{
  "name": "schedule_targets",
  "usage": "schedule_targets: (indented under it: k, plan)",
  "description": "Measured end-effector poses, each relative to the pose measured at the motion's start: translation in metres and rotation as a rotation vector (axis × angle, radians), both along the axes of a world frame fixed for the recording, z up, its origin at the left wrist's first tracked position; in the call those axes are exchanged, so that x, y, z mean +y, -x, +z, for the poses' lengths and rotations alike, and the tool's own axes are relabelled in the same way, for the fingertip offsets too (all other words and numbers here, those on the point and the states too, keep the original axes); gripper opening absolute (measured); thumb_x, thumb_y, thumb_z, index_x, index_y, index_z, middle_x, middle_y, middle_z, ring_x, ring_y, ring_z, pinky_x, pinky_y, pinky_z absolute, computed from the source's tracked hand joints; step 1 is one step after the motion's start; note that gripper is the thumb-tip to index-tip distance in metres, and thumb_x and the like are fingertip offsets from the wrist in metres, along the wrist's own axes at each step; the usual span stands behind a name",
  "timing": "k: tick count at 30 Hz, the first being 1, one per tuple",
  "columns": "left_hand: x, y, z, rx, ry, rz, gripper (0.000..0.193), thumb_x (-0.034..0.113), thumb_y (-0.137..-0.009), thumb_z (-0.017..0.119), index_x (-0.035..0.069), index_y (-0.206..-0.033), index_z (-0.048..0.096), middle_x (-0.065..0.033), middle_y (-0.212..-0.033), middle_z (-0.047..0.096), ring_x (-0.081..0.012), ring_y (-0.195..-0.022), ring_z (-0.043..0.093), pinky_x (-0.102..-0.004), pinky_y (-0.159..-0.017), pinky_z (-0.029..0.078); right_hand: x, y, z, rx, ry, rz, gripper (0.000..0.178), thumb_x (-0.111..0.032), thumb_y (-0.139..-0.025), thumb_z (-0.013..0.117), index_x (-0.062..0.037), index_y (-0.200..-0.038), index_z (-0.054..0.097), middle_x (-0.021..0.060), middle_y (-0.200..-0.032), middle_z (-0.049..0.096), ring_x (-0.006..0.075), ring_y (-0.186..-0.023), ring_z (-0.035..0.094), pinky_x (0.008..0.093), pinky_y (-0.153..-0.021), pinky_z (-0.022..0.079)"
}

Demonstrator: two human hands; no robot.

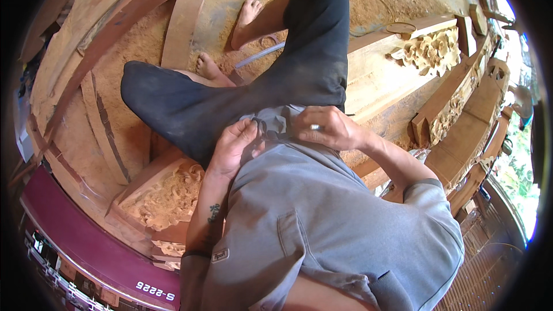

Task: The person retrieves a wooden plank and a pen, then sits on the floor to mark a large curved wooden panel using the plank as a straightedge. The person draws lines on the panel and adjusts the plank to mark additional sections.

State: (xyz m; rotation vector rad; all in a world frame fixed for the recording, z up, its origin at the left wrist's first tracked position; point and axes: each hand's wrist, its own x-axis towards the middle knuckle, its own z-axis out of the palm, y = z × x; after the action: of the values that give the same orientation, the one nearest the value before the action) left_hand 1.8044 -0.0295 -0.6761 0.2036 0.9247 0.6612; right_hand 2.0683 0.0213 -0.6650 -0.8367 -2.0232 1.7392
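Note:
In my lap, against the front of my grey shirt point(322, 207), lies a crumpled dark grey piece of thin material point(275, 122); whether it is cloth or a plastic bag I cannot tell. My left hand point(235, 145) is closed at its left edge, thumb and fingers pinching a darker bit. On the other side my right hand point(325, 128), with a ring on one finger, is curled closed at the right edge, its fingertips partly hidden. Dark trousers point(230, 103) cover my bent legs around it.
Wood carved with flowers point(432, 52) and long timber pieces point(472, 115) lie at the right. A carved block point(167, 201) sits by my left arm. Sawdust point(230, 0) covers the floor around my bare feet, with a thin yellow cord point(391, 8) beyond. A maroon panel point(92, 236) stands lower left.

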Motion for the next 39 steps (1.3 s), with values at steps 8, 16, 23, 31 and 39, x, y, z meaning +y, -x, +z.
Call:
schedule_targets:
  k: [8, 16, 23, 31, 39]
  plan:
    - [-0.002, 0.007, 0.002, -0.111, 0.016, 0.006, 0.019, 0.023, -0.100, 0.054, 0.006, -0.096, 0.060, -0.0042, -0.080, 0.061, -0.0103, -0.061, 0.053, -0.0219, -0.055, 0.042, 0.006, 0.051, 0.004, -0.168, 0.377, 0.030, 0.045, -0.030, -0.076, 0.081, 0.0032, -0.104, 0.068, 0.0151, -0.083, 0.067, 0.0280, -0.076, 0.062, 0.0393, -0.071, 0.048]
    - [-0.024, 0.009, 0.023, 0.005, -0.070, 0.082, 0.024, 0.027, -0.103, 0.048, 0.006, -0.095, 0.056, -0.0025, -0.081, 0.058, -0.0103, -0.066, 0.055, -0.0233, -0.061, 0.045, 0.004, 0.072, 0.035, 0.052, 0.610, -0.059, 0.038, -0.027, -0.082, 0.078, 0.0023, -0.105, 0.068, 0.0134, -0.089, 0.069, 0.0180, -0.086, 0.064, 0.0335, -0.077, 0.049]
    - [-0.033, 0.002, 0.000, -0.003, -0.132, 0.090, 0.024, 0.027, -0.103, 0.047, 0.007, -0.092, 0.055, -0.0001, -0.081, 0.056, -0.0096, -0.067, 0.054, -0.0242, -0.064, 0.045, 0.011, 0.063, 0.036, -0.110, 0.455, 0.039, 0.042, -0.029, -0.083, 0.077, 0.0031, -0.108, 0.067, 0.0137, -0.093, 0.069, 0.0193, -0.089, 0.065, 0.0336, -0.080, 0.050]
    - [-0.033, 0.005, -0.003, -0.113, -0.100, 0.121, 0.025, 0.028, -0.103, 0.047, 0.007, -0.094, 0.057, 0.0007, -0.081, 0.055, -0.0083, -0.066, 0.052, -0.0236, -0.060, 0.042, 0.012, 0.068, 0.027, -0.129, 0.222, 0.095, 0.038, -0.027, -0.084, 0.074, 0.0038, -0.107, 0.067, 0.0184, -0.088, 0.070, 0.0289, -0.084, 0.068, 0.0357, -0.078, 0.051]
    - [-0.024, 0.001, 0.000, -0.075, -0.059, 0.107, 0.026, 0.031, -0.103, 0.048, 0.007, -0.095, 0.057, -0.0003, -0.076, 0.055, -0.0105, -0.063, 0.051, -0.0221, -0.058, 0.041, 0.014, 0.065, 0.010, 0.039, 0.462, 0.035, 0.036, -0.026, -0.078, 0.080, 0.0033, -0.096, 0.070, 0.0124, -0.084, 0.070, 0.0193, -0.079, 0.065, 0.0330, -0.075, 0.050]
